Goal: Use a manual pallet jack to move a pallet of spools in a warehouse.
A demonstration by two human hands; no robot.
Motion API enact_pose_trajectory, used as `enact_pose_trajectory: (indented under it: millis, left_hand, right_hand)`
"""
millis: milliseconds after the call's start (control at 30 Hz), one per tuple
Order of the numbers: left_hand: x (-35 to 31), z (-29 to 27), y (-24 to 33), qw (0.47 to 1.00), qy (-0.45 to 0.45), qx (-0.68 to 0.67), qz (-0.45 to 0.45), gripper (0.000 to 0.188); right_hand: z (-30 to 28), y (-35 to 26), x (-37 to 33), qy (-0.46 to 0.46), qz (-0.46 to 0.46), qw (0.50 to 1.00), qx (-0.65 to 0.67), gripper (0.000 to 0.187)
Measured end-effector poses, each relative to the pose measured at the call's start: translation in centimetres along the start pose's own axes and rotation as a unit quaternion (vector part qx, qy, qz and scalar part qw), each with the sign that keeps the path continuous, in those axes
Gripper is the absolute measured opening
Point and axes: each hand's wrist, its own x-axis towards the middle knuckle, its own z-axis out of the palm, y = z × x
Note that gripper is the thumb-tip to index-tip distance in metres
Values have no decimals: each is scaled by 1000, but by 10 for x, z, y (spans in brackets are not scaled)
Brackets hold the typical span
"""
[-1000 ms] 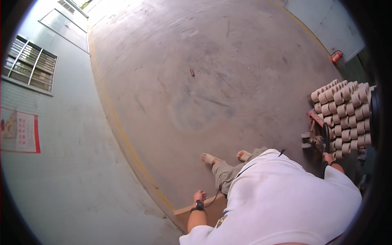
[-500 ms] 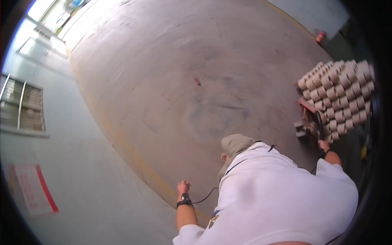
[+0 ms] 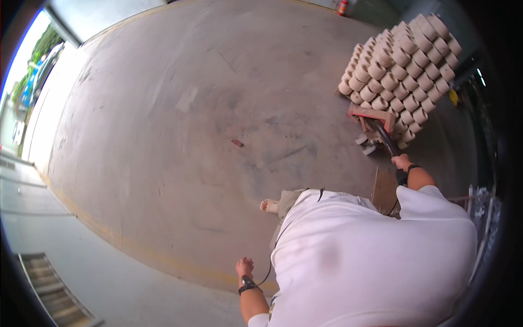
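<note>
The view had swung round since a second back, the stacked rolls (image 3: 400, 68) now up at the right on the concrete floor (image 3: 180, 125). The right hand (image 3: 402, 161) stayed clamped on the pallet jack handle (image 3: 385, 139); the left hand (image 3: 244, 267) swung free, loosely curled, holding nothing.

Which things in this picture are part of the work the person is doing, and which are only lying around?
Part of the work:
- right hand, gripping the dark handle
- red pallet jack that the handle belongs to
- stacked beige rolls loaded on it
- left hand, free and holding nothing

Only lying around:
- small red-brown scrap on the concrete floor
- red object at the far edge
</note>
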Motion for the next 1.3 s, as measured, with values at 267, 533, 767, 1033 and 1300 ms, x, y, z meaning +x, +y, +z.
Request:
enact_pose_trajectory:
  millis: [267,533,767,1033,1300]
  left_hand:
    - [-9,-69,-29,996,-36,34,-76,46]
    - [-6,-136,42,997,22,73,-14,39]
    - [7,-94,132,987,26,124,99,30]
    - [6,104,236,850,-190,257,420,29]
    - [-124,263,297,598,-319,401,616,26]
  right_hand:
    - [-32,-3,-117,-14,26,999,-44,36]
    - [-51,-11,-164,1,20,1000,-8,32]
    - [-22,-17,-189,-11,-3,998,-63,37]
    - [-11,1,-259,-2,57,995,-81,47]
    - [32,-48,-290,7,70,995,-76,44]
